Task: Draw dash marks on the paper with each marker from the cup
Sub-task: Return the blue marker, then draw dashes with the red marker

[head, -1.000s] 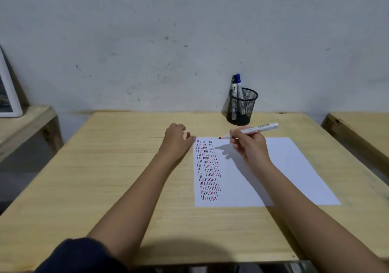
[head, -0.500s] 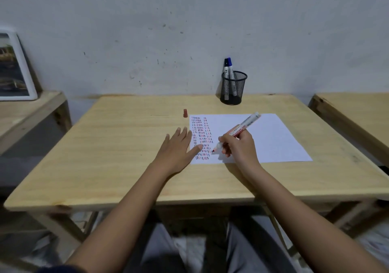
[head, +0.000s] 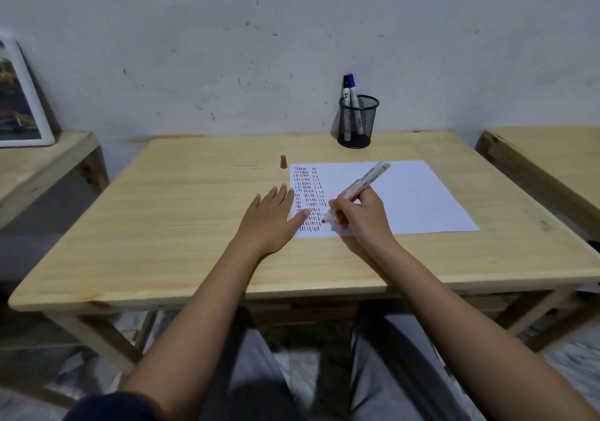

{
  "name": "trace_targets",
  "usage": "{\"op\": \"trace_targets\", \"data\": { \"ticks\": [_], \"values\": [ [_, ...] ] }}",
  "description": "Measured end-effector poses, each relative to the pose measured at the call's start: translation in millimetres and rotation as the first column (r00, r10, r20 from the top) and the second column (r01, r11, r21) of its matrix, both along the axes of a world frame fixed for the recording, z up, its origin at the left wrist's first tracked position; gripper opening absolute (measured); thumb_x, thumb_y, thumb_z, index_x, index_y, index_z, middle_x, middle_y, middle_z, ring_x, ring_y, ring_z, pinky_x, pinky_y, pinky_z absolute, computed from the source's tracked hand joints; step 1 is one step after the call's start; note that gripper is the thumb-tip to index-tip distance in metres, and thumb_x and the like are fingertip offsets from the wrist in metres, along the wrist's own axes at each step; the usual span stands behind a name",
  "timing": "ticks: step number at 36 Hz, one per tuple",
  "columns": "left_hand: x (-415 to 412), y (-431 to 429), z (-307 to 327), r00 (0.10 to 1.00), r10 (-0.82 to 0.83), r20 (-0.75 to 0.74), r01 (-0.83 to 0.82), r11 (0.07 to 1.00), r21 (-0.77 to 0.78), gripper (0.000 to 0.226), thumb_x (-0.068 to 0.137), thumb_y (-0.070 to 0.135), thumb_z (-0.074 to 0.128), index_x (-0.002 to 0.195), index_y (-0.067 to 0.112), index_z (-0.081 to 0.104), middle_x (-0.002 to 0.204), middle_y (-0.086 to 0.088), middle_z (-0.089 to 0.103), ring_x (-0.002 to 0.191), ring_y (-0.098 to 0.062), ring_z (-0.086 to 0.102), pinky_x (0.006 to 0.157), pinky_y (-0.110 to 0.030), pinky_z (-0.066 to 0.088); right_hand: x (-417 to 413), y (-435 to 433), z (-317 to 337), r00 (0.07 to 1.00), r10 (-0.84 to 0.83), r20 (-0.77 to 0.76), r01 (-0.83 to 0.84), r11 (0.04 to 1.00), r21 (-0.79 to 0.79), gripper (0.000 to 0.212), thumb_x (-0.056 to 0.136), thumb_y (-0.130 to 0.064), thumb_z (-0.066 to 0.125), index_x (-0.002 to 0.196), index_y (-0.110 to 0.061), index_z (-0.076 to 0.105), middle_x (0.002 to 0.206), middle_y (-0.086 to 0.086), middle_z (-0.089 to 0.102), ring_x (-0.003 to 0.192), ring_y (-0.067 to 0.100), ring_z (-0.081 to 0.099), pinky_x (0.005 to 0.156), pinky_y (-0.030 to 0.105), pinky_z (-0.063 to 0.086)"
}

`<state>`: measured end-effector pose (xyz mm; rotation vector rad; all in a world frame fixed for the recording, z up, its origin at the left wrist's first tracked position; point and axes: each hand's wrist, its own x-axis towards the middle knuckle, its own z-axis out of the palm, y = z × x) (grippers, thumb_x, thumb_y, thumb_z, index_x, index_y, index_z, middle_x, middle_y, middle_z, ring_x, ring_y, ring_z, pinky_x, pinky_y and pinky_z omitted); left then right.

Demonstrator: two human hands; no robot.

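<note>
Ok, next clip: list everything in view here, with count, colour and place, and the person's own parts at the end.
table: one, light wood, centre
paper: one white sheet, right half of table, columns of red and dark dashes down its left side
mesh cup: one, black, far edge of table
markers in cup: two, blue and black caps
cap: one, red, beside paper's far left corner
side tables: two, wood, left and right
framed picture: one, white frame, far left
red marker: one, tip at the paper
left hand: flat, at paper's left edge
right hand: grip on red marker

A light wooden table (head: 181, 226) holds a white paper (head: 415, 200), a black mesh cup (head: 357, 125) and a red cap (head: 283, 161).
</note>
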<state>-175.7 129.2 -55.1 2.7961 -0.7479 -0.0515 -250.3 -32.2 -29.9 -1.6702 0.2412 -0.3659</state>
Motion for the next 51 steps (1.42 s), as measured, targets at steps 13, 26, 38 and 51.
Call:
{"op": "trace_targets", "data": {
  "ticks": [13,26,38,51],
  "values": [
    [0,-1,0,1.0,0.006,0.016,-0.006,1.0,-0.001,0.07,0.094,0.058,0.02,0.15,0.018,0.009,0.161,-0.002,0.006,0.148,-0.017,0.003,0.119,-0.04,0.003,0,0,1,1.0,0.007,0.0,-0.007,1.0,-0.008,0.015,0.083,-0.003,0.056,0.071,-0.01,0.05,0.058,0.004,0.06,0.045,0.004,0.061,0.039,0.016,0.048],
    [-1,0,3,1.0,0.004,0.004,-0.004,0.999,-0.048,0.069,0.094,0.058,0.024,0.15,0.019,0.014,0.161,-0.001,0.009,0.148,-0.016,0.005,0.119,-0.039,0.004,7,-14,5,0.997,-0.075,0.033,0.062,0.954,0.294,0.006,0.083,-0.004,0.06,0.083,0.0,0.056,0.057,0.007,0.056,0.043,0.008,0.051,0.041,0.017,0.044],
    [59,-15,24,0.985,0.064,-0.163,-0.125,0.908,-0.399,0.053,0.089,0.033,0.055,0.134,0.013,0.037,0.142,-0.006,0.035,0.132,-0.025,0.033,0.1,-0.03,0.029,59,-45,38,0.991,-0.084,0.103,0.031,0.901,0.433,0.011,0.084,-0.001,0.06,0.072,-0.003,0.06,0.057,0.005,0.057,0.044,0.006,0.053,0.048,0.014,0.048],
    [118,-48,33,0.959,0.212,-0.189,-0.284,0.698,-0.657,0.013,0.087,0.007,0.059,0.082,0.002,0.069,0.085,-0.012,0.069,0.08,-0.024,0.064,0.068,-0.023,0.047,108,-62,46,0.996,-0.044,0.081,-0.012,0.81,0.586,0.009,0.084,-0.001,0.06,0.076,-0.003,0.061,0.048,-0.003,0.057,0.045,0.004,0.053,0.045,0.012,0.046]
  ]
}}
